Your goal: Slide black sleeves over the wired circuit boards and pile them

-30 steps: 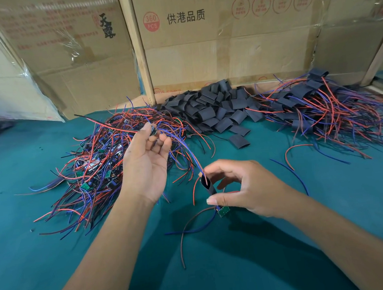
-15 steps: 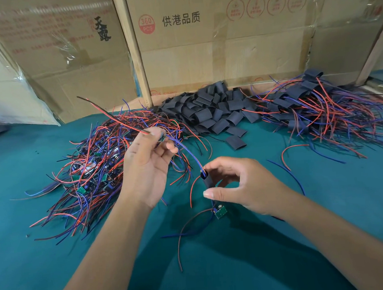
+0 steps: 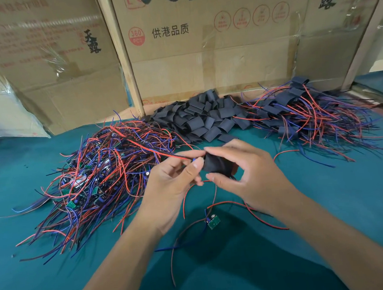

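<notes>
Left hand pinches red and blue wires, right hand grips black sleeve; green circuit board dangles at 6 o'clock above teal worktop; loose sleeve pile at 12

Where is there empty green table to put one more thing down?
Bare green table lies near-left, below the tangled unsleeved wire pile, and near-right, below the sleeved pile. The back edge is crowded, with loose black sleeves between the piles.

Small assembly workshop: stacked cardboard cartons, green worktable, bulk heaps of wired boards.
</notes>
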`<state>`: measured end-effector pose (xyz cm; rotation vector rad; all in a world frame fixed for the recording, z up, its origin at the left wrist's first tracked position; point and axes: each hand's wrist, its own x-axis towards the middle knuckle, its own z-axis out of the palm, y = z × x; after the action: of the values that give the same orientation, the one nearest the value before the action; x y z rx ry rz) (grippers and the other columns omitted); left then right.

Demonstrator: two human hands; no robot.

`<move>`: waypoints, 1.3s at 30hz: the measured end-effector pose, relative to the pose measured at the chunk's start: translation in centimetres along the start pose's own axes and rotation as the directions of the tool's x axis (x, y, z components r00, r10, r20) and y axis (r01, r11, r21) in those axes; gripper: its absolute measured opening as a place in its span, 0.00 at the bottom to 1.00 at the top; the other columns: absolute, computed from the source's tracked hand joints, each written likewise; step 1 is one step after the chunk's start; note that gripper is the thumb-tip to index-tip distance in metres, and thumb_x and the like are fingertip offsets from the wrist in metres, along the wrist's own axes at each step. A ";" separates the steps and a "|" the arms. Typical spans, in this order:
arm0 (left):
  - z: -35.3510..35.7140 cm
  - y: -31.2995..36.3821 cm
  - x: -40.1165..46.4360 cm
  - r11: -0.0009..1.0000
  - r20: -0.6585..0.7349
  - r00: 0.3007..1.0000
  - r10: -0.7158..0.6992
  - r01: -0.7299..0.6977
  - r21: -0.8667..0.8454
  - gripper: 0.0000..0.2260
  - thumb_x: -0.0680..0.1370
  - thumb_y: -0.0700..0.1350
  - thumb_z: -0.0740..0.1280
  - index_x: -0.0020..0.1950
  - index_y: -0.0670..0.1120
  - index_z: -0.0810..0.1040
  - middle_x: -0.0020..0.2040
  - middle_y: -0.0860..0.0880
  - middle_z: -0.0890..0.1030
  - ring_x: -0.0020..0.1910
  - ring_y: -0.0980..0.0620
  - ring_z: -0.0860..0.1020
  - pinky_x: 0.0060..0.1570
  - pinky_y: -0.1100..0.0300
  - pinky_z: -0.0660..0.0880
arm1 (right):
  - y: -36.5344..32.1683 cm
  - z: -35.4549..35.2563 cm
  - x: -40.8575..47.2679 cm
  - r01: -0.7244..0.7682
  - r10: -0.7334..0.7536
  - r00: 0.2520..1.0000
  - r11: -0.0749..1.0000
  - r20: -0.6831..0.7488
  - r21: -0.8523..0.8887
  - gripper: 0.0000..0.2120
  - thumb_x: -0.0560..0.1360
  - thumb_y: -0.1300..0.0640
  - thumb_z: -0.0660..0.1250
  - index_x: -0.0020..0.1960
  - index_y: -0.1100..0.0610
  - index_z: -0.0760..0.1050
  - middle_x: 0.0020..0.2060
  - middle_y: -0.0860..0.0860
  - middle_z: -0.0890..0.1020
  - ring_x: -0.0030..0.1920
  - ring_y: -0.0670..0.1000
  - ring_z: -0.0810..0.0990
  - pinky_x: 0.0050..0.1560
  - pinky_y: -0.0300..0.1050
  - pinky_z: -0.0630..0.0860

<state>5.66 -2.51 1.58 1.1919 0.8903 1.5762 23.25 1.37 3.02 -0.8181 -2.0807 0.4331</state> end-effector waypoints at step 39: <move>-0.6 -0.7 0.1 0.996 -0.017 0.996 -0.083 0.084 0.025 0.08 0.67 0.40 0.73 0.43 0.39 0.79 0.32 0.44 0.78 0.31 0.50 0.76 0.38 0.61 0.76 | 0.8 -1.7 0.3 -0.540 0.322 0.824 0.694 0.466 0.475 0.07 0.81 0.58 0.64 0.49 0.59 0.80 0.38 0.53 0.84 0.33 0.48 0.78 0.31 0.38 0.73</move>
<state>5.29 -2.21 0.81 1.1472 0.9612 1.5128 24.83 2.19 3.70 -0.8861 -1.8446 1.5204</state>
